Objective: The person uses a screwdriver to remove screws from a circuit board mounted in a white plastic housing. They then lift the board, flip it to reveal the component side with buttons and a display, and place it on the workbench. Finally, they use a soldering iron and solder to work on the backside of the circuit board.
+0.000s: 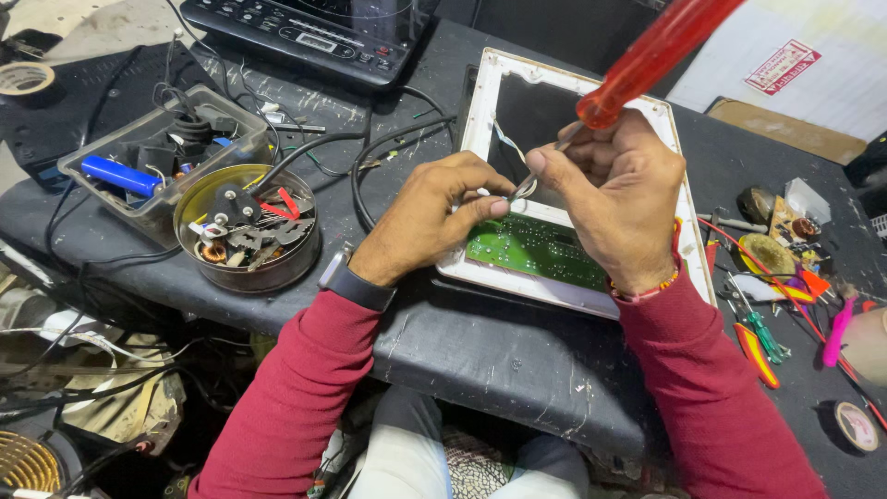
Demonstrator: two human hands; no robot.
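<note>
A white-framed appliance casing (688, 231) lies open on the dark worktable, with a green circuit board (536, 249) inside its near edge. My right hand (614, 199) grips a screwdriver with a red translucent handle (651, 55), its shaft angled down toward my other hand. My left hand (434, 212) pinches a thin metal part or wire (522, 189) just above the board, fingertips touching those of the right hand. Thin wires (504, 139) run across the casing's dark inside. Both arms wear red sleeves; a dark watch sits on the left wrist.
A round metal tin (236, 273) of plugs and parts and a clear plastic box (83, 176) of components stand at left. A black induction cooker (305, 32) is at the back. Screwdrivers (762, 337), tape (855, 425) and small parts crowd the right. Black cables (370, 152) cross the table.
</note>
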